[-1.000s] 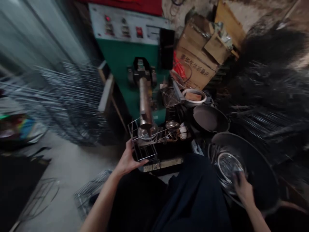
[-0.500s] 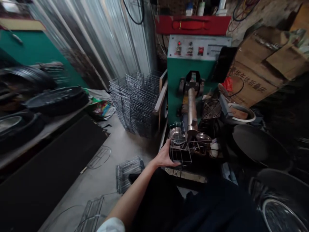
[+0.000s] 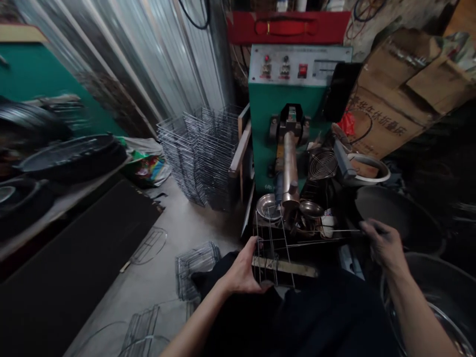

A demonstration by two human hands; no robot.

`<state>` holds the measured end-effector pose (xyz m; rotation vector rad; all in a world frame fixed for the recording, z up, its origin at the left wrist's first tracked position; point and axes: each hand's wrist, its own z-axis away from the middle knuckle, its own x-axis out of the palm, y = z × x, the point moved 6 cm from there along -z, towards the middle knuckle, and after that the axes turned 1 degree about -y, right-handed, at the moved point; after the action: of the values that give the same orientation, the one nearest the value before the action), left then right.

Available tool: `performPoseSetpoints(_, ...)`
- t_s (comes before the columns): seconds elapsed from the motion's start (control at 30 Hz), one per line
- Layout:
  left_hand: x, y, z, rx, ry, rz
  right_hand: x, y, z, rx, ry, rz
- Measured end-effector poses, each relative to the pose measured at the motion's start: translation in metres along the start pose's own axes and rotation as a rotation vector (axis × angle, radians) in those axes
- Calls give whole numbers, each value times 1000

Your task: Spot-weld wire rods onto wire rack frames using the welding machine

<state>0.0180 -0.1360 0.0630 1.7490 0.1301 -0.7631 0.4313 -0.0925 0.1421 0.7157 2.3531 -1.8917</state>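
My left hand grips the left side of a small bent wire grid, in front of the green machine. On the right, the fingers of my right hand are closed on the end of a thin wire, which runs left towards the grid. Whether the wire touches the grid is hard to tell. Just beyond the grid, the machine's copper-coloured cylinder points forward, with a round metal dish on its left and another dish on its right.
A tall stack of wire racks stands left of the machine. More bent wire grids lie on the floor at my left. Black round pans and a white bowl are at the right, below a cardboard box.
My right hand has come into view at the right, holding the thin wire. My left hand and the grid have moved down, nearer my lap. The view has shifted slightly.
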Motion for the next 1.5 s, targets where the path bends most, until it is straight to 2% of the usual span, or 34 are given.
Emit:
performPoseSetpoints(0.13,8,-6,4,-29,-23,2,41,-7,1,39,-62,-7)
performPoseSetpoints(0.3,15,-5,3,8,2,75,64,16,-1,116,-138,-18)
performPoseSetpoints(0.47,15,6,-4,66,43,150,71,47,-6,195,-136,-126)
performPoseSetpoints(0.63,12,9,-11,54,80,190,77,62,-15,228,-162,-171)
performPoseSetpoints(0.8,11,10,-15,68,126,227,84,68,-24,230,-168,-176)
performPoseSetpoints(1.1,12,3,-19,49,105,230,85,74,-33,218,-142,-176)
performPoseSetpoints(1.5,7,-4,-24,70,132,176,92,75,-43,205,-146,-187)
